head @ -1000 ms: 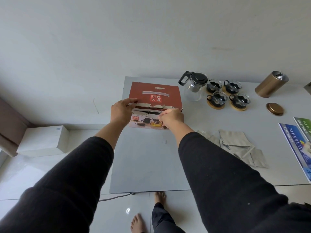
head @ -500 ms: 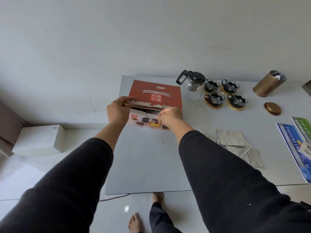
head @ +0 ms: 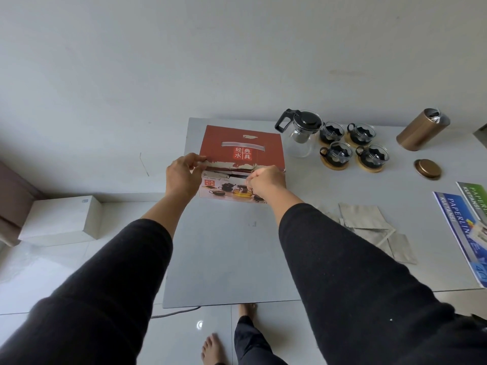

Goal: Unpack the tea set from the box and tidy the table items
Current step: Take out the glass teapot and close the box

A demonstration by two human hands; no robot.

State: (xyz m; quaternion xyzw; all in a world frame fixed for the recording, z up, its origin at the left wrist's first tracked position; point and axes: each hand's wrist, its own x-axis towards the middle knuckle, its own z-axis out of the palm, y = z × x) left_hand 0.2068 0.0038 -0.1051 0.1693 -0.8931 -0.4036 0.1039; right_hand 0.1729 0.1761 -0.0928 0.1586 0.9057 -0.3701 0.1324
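A red tea set box (head: 241, 143) lies at the far left of the grey table (head: 232, 259). My left hand (head: 181, 176) pinches the torn edge of its top flap at the left. My right hand (head: 267, 180) is closed on the same flap edge at the right, over the printed front side. To the right of the box stand a glass teapot (head: 300, 134) with a black lid and handle and several glass cups (head: 353, 143) on wooden coasters.
A bronze canister (head: 421, 130) stands open at the back right, its lid (head: 427, 168) flat on the table nearby. Grey paper sachets (head: 369, 225) and blue and green booklets (head: 463, 233) lie at the right. A white box (head: 60, 219) sits on the floor, left.
The flap has come down, so the dark gap at the box's front edge has narrowed. Both hands stayed at that edge. The camera view shifted slightly.
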